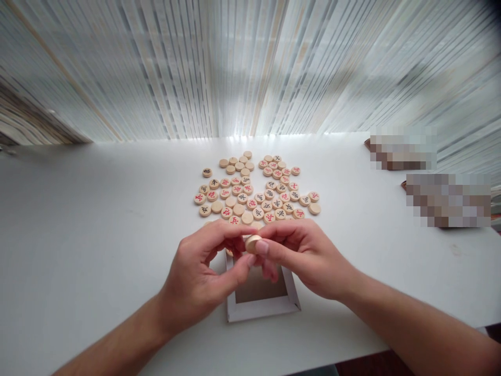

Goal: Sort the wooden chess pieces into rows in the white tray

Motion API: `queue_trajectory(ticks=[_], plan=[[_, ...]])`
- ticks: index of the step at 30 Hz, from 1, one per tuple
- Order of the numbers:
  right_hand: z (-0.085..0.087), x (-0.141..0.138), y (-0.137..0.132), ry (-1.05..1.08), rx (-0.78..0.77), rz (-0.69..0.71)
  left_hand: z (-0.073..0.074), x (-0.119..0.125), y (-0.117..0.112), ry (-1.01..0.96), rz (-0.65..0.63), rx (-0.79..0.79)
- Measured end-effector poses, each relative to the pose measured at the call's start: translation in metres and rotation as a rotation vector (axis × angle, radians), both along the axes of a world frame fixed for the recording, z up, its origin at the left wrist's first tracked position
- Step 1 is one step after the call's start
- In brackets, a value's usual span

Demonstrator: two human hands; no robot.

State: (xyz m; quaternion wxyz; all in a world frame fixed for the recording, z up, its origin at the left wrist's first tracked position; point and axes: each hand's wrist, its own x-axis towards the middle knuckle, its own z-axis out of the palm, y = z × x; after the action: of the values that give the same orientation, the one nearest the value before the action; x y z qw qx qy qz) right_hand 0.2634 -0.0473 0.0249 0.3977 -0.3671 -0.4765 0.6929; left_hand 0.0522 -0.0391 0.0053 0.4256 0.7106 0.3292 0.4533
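Note:
A round wooden xiangqi piece [253,244] is pinched between the fingertips of both hands, tilted on edge. My left hand [213,266] grips it from the left with thumb and fingers; my right hand [303,256] holds it from the right, thumb on its near side. Whatever mark its face bears cannot be made out. Below the hands lies a shallow white-rimmed box [260,308] with a brown bottom, its far part hidden by my fingers. Beyond it spread many similar pieces [242,198], some showing red or black characters, others blank side up.
The pieces lie on a white table [117,224]. Two blurred-out objects with brown edges, one farther back [403,151] and one nearer [448,201], rest at the right. A striped curtain [235,68] hangs along the table's far edge.

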Motion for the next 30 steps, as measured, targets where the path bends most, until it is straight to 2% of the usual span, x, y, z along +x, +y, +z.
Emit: queue_trajectory(ticks=[3, 5, 9, 12, 14, 16, 21, 23, 26, 30], plan=[[0.000, 0.000, -0.001, -0.058, 0.126, -0.053, -0.002, 0.000, 0.002, -0.005, 0.046, -0.017], [-0.001, 0.001, -0.002, -0.077, 0.171, -0.071, -0.002, -0.001, 0.003, 0.028, 0.082, 0.046], [-0.002, 0.001, -0.001, -0.085, 0.183, -0.095, 0.000, -0.005, 0.006, 0.099, 0.125, 0.242], [-0.005, 0.000, 0.000, -0.100, 0.152, -0.118, 0.001, -0.005, 0.006, 0.097, 0.130, 0.284], [-0.007, 0.001, 0.000, -0.123, 0.163, -0.120, -0.001, -0.004, 0.006, 0.087, 0.134, 0.267], [-0.010, 0.001, 0.000, -0.181, 0.254, -0.136, -0.002, -0.003, 0.005, 0.071, 0.140, 0.215], [-0.011, 0.002, 0.000, -0.478, 0.667, -0.252, 0.001, -0.001, 0.004, 0.022, 0.162, -0.004], [-0.010, 0.002, 0.000, -0.539, 0.782, -0.259, 0.004, 0.000, 0.004, 0.014, 0.147, -0.070], [-0.011, 0.003, 0.000, -0.593, 0.870, -0.250, 0.008, -0.001, 0.004, 0.015, 0.155, -0.106], [-0.016, 0.005, 0.003, -0.687, 0.916, -0.182, 0.009, -0.005, 0.010, 0.103, 0.276, -0.045]])
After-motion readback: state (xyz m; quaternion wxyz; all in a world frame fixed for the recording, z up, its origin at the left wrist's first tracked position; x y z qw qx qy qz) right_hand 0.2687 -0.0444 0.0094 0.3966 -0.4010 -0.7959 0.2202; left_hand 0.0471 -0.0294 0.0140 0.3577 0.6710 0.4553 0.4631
